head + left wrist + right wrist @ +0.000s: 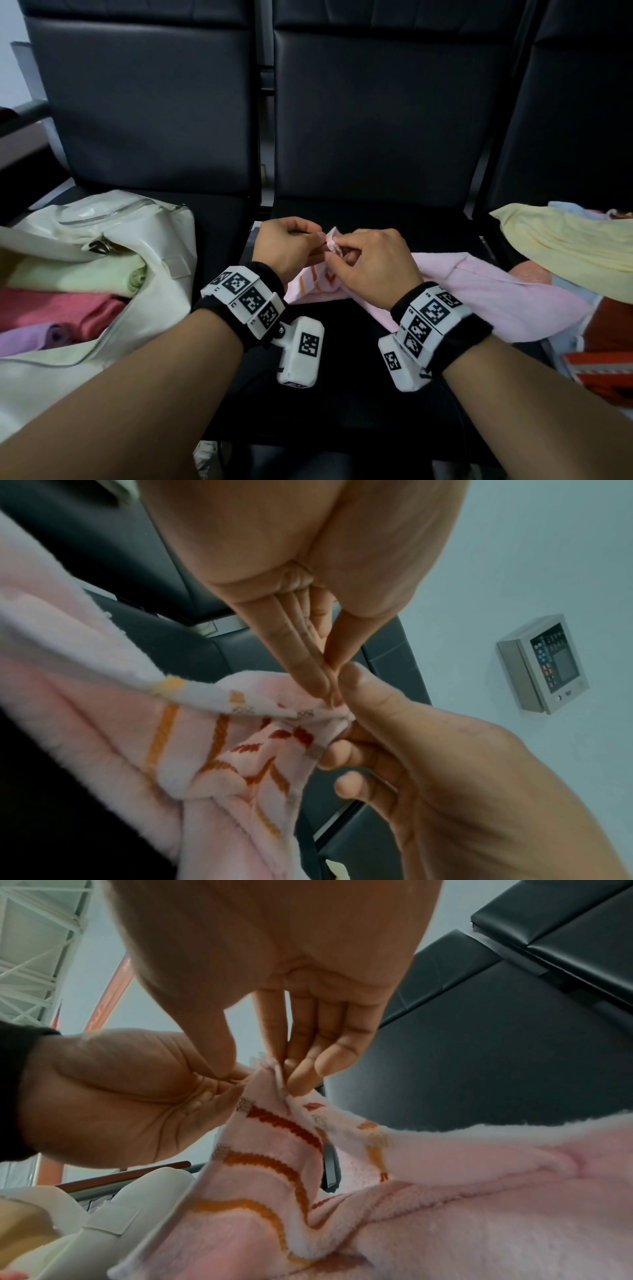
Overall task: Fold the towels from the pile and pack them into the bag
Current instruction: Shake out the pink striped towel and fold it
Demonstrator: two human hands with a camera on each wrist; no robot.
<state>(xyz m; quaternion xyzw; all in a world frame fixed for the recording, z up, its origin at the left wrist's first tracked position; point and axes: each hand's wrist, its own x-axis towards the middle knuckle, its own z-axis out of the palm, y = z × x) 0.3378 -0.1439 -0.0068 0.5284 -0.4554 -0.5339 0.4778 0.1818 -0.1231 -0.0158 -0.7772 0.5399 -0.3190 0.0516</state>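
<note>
hands: left (pixel 287 247), right (pixel 371 262) both pinch pink towel (pixel 479 287) corner; bag (pixel 171 246) contents only in head view.

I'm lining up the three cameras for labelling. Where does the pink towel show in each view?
Head: the pink towel lies right of centre on the black seat, its corner raised between both hands.
Left wrist: it fills the lower left, striped corner at centre.
Right wrist: it fills the lower half, corner rising to centre.
Shared landmark: the orange-striped corner, pinched by the left hand and the right hand.
</note>
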